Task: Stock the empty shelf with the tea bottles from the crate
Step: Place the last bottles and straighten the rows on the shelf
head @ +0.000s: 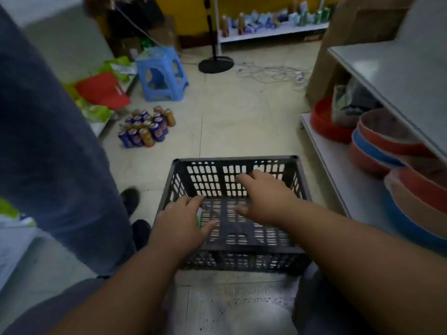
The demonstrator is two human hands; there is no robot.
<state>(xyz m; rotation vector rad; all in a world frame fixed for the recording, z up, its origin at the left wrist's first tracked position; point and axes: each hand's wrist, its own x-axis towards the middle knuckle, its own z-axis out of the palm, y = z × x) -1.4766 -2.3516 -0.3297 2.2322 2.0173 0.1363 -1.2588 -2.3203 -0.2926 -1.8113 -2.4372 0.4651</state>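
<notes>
- A black slatted plastic crate (232, 180) sits on the tiled floor in the near middle of the scene, its open top facing up.
- Both hands reach down into the crate from the near side.
- The left hand (182, 220) is over the crate's left inner side, fingers spread and loosely extended. A sliver of something green (198, 217) shows just beside its fingers; whether the hand touches or holds it cannot be told.
- The right hand (266, 197) is farther in, toward the crate's far wall, fingers spread and gripping nothing visible.
- No tea bottle can be clearly made out inside the crate; the floor shows through the slats of its base.
- A cluster of bottles (146, 128) with blue and orange labels stands on the floor to the far left, well apart from the crate.
- A blue plastic stool (160, 74) stands beyond them, with a red bag (102, 90) to its left.
- A white shelf unit (338, 170) on the right holds stacked red and blue basins (387, 146).
- A second person's trouser leg (48, 141) fills the left side.
- A far shelf (273, 32) carries assorted goods.
</notes>
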